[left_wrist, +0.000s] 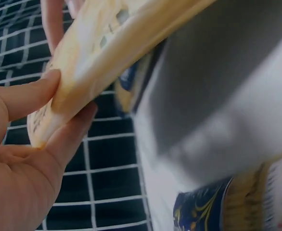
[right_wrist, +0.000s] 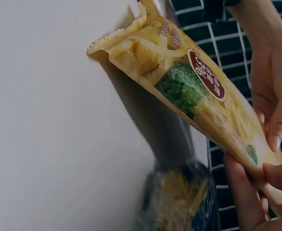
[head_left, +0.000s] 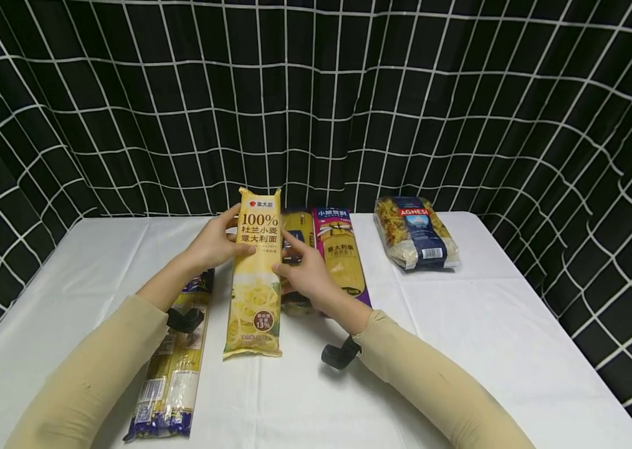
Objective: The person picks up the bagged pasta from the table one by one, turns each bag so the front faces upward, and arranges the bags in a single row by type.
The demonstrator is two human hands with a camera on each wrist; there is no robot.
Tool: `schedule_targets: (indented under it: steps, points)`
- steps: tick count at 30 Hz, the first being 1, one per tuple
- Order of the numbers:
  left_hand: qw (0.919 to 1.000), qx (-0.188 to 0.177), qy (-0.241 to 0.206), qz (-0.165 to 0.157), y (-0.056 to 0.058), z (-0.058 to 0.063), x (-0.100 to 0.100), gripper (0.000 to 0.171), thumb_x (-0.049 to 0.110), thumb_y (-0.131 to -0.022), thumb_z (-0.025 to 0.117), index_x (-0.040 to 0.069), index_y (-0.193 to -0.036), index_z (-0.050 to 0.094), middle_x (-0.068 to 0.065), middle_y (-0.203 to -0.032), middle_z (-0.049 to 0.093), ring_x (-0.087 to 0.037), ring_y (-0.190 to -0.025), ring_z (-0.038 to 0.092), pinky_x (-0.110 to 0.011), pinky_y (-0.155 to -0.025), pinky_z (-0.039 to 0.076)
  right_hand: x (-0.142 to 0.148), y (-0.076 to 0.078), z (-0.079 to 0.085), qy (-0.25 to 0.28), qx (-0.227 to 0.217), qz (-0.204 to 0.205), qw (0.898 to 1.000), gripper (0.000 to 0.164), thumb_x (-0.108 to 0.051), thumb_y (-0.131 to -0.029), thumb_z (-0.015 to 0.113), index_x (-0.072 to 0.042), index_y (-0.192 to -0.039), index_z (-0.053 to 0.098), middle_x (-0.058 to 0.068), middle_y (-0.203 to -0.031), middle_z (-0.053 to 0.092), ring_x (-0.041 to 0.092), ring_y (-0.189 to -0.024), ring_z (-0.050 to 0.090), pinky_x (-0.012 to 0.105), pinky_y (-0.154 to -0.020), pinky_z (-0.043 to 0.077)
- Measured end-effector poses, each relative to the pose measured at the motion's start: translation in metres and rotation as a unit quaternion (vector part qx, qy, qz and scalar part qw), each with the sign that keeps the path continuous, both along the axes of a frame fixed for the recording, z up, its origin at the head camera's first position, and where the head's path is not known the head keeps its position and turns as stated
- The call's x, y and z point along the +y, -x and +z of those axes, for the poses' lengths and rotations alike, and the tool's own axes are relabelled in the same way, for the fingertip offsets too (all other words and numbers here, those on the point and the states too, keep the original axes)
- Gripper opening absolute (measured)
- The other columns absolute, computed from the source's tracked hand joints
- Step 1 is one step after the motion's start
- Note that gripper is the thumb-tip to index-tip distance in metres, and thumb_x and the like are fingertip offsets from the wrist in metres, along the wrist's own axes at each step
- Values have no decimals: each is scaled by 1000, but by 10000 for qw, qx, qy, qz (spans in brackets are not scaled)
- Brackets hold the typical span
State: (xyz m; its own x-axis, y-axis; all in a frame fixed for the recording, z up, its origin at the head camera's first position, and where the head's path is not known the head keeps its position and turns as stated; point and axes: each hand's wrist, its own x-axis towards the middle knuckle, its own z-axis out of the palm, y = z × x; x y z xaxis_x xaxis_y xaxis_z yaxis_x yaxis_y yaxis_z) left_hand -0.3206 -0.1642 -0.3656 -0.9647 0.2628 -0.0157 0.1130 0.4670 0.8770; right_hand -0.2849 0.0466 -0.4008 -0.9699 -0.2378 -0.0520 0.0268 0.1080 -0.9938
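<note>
A long yellow pack of spaghetti (head_left: pixel 254 268) is held up over the table in the head view, printed side facing me. My left hand (head_left: pixel 214 242) grips its left edge, thumb across the front. On the opposite edge my right hand (head_left: pixel 309 273) pinches it a little lower. In the left wrist view, the left thumb (left_wrist: pixel 40 91) lies on one face of the pack (left_wrist: pixel 97 53) and the fingers reach behind it. The right wrist view shows the pack's crimped lower end (right_wrist: pixel 117 41) tilted above the white cloth, with shadow beneath.
A blue-and-yellow spaghetti pack (head_left: pixel 172 374) lies under the left forearm. Behind the right hand are a purple-and-pink pasta pack (head_left: pixel 341 249) and a dark blue pack (head_left: pixel 299 224), partly hidden. An AGNESI pasta bag (head_left: pixel 417 234) lies at back right. A black gridded curtain (head_left: pixel 316 93) surrounds the white-covered table (head_left: pixel 462 337).
</note>
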Motion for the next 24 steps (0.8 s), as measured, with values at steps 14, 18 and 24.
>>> schedule_targets:
  steps: [14,18,24]
  points:
    - [9989,-10,401,243,57,-20,4,93,5,-91,79,0,-164,21,-27,-153,48,-39,-124,61,-48,-108,47,-8,43,-11,-426,78,-342,9985,66,5,-93,69,-8,-154,50,15,-120,64,23,-87,69,39,-70,64]
    - [9985,2,452,313,62,-26,6,90,6,-92,78,-1,-163,23,-26,-152,49,-39,-130,57,-48,-110,46,-9,46,-14,-1086,487,-404,9921,66,3,-89,73,-4,-152,53,17,-124,69,24,-93,70,30,-70,63]
    - [9972,-91,618,412,67,-33,6,88,8,-93,78,-3,-163,24,-28,-154,47,-40,-140,48,-49,-117,39,-12,49,-16,-2046,1159,-335,9714,60,-1,-92,73,-2,-149,54,17,-126,72,28,-106,71,35,-85,61]
